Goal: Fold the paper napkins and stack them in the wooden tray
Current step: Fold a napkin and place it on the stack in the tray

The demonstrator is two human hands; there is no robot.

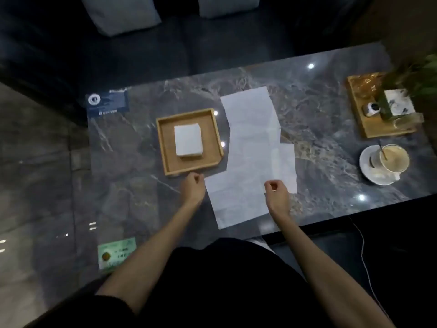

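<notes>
A square wooden tray (163,138) sits on the dark marble table and holds a small stack of folded white napkins (188,141). To its right, several unfolded napkins (253,129) lie overlapping in a line toward me. The nearest unfolded napkin (236,200) lies flat by the table's front edge. My left hand (193,188) pinches its far left corner, just below the tray. My right hand (277,194) pinches its far right corner, with fingers curled.
A second wooden tray (369,131) at the far right carries a potted plant, a small jar and glasses. A cup on a white saucer (369,171) stands in front of it. A blue card (107,102) and a green card (115,253) lie at the left.
</notes>
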